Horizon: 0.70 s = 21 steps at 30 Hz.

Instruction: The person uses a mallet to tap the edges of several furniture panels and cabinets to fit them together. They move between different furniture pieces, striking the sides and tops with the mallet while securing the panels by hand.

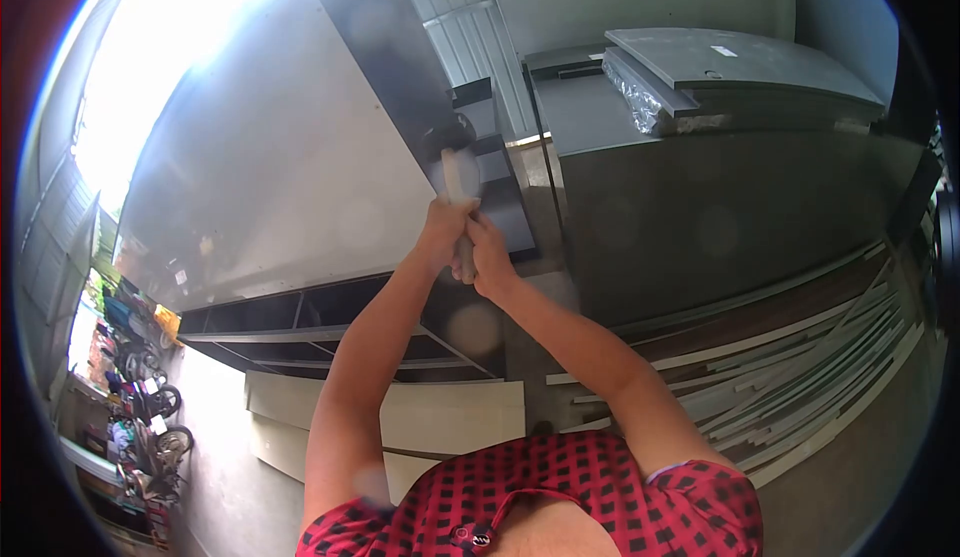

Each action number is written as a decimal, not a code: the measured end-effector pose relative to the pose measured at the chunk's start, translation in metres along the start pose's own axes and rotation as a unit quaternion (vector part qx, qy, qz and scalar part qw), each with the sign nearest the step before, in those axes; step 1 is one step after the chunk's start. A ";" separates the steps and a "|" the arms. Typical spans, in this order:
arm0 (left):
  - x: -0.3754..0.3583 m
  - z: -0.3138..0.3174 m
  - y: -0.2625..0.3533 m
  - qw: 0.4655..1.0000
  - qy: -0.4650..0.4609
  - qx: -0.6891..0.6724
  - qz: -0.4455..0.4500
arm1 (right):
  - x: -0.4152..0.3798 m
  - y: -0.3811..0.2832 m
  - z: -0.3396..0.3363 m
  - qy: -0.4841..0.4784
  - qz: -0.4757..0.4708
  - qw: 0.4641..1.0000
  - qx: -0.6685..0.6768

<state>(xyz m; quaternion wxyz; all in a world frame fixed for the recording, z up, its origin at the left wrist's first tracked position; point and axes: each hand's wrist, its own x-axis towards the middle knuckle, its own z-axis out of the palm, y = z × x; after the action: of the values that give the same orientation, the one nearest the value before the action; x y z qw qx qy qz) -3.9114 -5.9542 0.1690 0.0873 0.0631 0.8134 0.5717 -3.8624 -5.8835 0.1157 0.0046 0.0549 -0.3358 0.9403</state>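
Observation:
Both of my hands are wrapped round the pale handle of a mallet, whose dark head points away from me. My left hand grips the handle from the left, and my right hand closes on it from the right, touching the left. The mallet head is beside the dark edge of a large grey cabinet. Whether the head touches the cabinet cannot be made out. Dark open compartments show along the cabinet's near side.
On the right, grey panels, some in plastic wrap, are stacked on a big dark cabinet. Long narrow strips lie on the floor below it. Pale boards lie near my body. Motorbikes stand at the far left.

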 end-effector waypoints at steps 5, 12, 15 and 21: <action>0.002 -0.001 -0.006 1.000 0.012 -0.012 0.000 | -0.001 0.002 0.004 0.025 0.017 0.999 0.035; 0.006 0.003 -0.010 1.000 0.013 -0.026 -0.006 | 0.005 0.010 -0.008 0.008 0.018 0.998 0.062; 0.014 0.012 -0.023 0.999 -0.013 0.007 0.031 | 0.001 0.015 -0.018 0.024 0.018 0.997 0.065; 0.041 0.056 -0.104 0.997 -0.036 0.057 -0.046 | -0.014 0.051 -0.076 0.100 0.008 0.988 0.117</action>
<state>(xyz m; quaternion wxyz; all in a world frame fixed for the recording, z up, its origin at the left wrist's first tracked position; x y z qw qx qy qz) -3.9401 -5.9292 0.0494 0.1391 0.0512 0.8430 0.5171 -3.8585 -5.8745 0.0231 0.0247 -0.0420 -0.2218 0.9739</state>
